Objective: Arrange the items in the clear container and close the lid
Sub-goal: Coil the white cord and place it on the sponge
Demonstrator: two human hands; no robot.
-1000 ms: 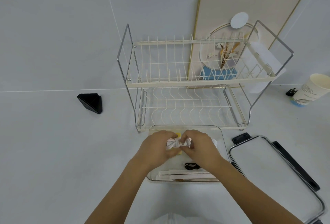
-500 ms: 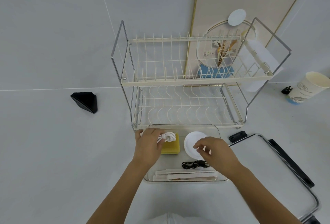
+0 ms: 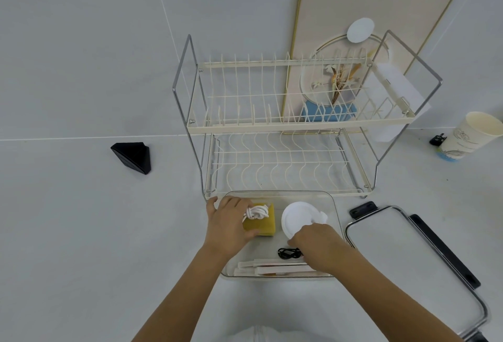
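The clear container point(image 3: 333, 207) stands open in front of the dish rack. Inside lie a yellow sponge point(image 3: 265, 226), a round white lid-like disc point(image 3: 296, 219), a small black cable point(image 3: 288, 253) and wrapped chopsticks point(image 3: 275, 266) along the near wall. A knotted white cable point(image 3: 256, 213) rests on the sponge, and my left hand point(image 3: 227, 223) holds the sponge and cable at the container's left end. My right hand point(image 3: 319, 246) is over the container's right half, fingers down by the black cable and the disc's near edge; what it grips is hidden. The container's lid point(image 3: 408, 257) lies flat to the right.
A two-tier wire dish rack point(image 3: 285, 123) stands just behind the container, with a gold-rimmed tray point(image 3: 381, 1) leaning on the wall behind it. A black wedge point(image 3: 133, 156) lies far left. A paper cup point(image 3: 471, 137) is at the far right.
My hands, together on the white cable a second ago, have parted. The left carried the cable onto the sponge at the left; the right dropped toward the black cable.
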